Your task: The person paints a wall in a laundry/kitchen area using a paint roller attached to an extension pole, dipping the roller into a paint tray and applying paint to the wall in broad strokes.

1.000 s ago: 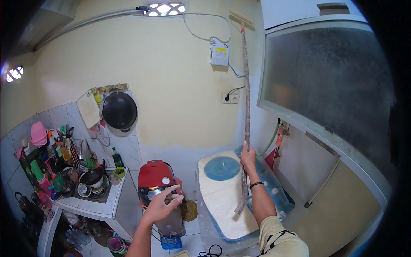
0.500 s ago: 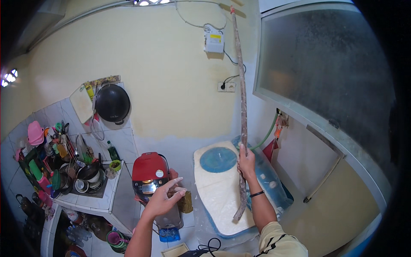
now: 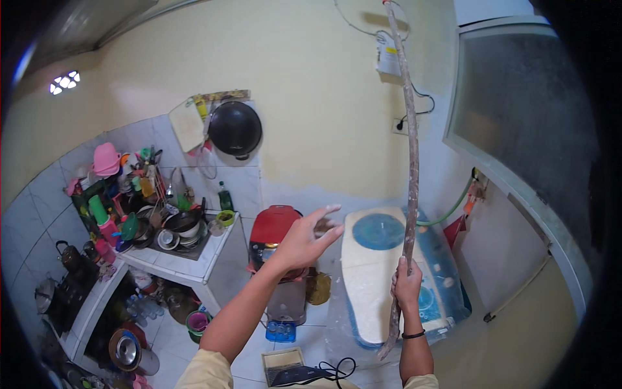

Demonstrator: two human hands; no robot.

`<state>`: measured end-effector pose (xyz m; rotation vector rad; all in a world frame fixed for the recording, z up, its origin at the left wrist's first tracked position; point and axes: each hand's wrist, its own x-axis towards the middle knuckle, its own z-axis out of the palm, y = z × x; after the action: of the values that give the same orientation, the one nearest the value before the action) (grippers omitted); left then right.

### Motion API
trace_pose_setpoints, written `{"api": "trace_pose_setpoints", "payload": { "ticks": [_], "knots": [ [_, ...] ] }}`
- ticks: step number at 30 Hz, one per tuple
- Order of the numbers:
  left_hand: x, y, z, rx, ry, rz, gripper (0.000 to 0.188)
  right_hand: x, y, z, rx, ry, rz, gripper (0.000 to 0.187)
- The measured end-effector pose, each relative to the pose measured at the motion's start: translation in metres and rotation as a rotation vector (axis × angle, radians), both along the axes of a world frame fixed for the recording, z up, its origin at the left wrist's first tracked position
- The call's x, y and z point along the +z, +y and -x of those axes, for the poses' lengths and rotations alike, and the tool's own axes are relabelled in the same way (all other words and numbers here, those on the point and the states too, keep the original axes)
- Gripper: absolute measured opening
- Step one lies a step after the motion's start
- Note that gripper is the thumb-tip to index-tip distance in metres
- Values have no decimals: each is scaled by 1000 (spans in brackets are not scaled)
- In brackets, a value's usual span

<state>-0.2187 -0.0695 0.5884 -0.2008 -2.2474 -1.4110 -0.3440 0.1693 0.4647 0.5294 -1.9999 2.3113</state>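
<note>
My right hand (image 3: 407,284) grips a long, thin, weathered wooden pole (image 3: 409,155) near its lower end. The pole stands almost upright, its tip near the ceiling by a white wall box (image 3: 387,54). My left hand (image 3: 304,240) hangs in the air with fingers spread, holding nothing, above a red rice cooker (image 3: 273,228). Behind the pole stands a white and blue washing machine (image 3: 379,272) with a round blue lid.
A tiled counter (image 3: 194,256) at left is crowded with pots, bowls and bottles. A black wok (image 3: 234,129) and a cutting board hang on the yellow wall. A frosted door (image 3: 518,123) is at right. Buckets, a box and a cable lie on the floor.
The view has tilted down and left. My left hand has risen and reached forward with its fingers spread. The pole stays upright in my right hand.
</note>
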Motion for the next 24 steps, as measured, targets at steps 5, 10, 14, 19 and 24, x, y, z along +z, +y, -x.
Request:
{"api": "trace_pose_setpoints", "payload": {
  "ticks": [5, 10, 14, 19, 24],
  "knots": [
    [34, -11, -6, 66, 120, 23, 49, -21, -36, -26, -9, 84, -68, 27],
    [57, -23, -31, 146, 203, 1, 56, -37, -76, -57, 146, 214, -7, 25],
    [75, -25, -56, 185, 240, -54, 73, -54, -115, -98, 199, 216, 31, 21],
    [94, -29, -82, 208, 302, -170, 92, -85, -152, -149, 270, 401, -27, 18],
    [96, -48, -106, 267, 351, -314, 51, -112, -165, -191, 327, 411, -49, 23]
  ]
}}
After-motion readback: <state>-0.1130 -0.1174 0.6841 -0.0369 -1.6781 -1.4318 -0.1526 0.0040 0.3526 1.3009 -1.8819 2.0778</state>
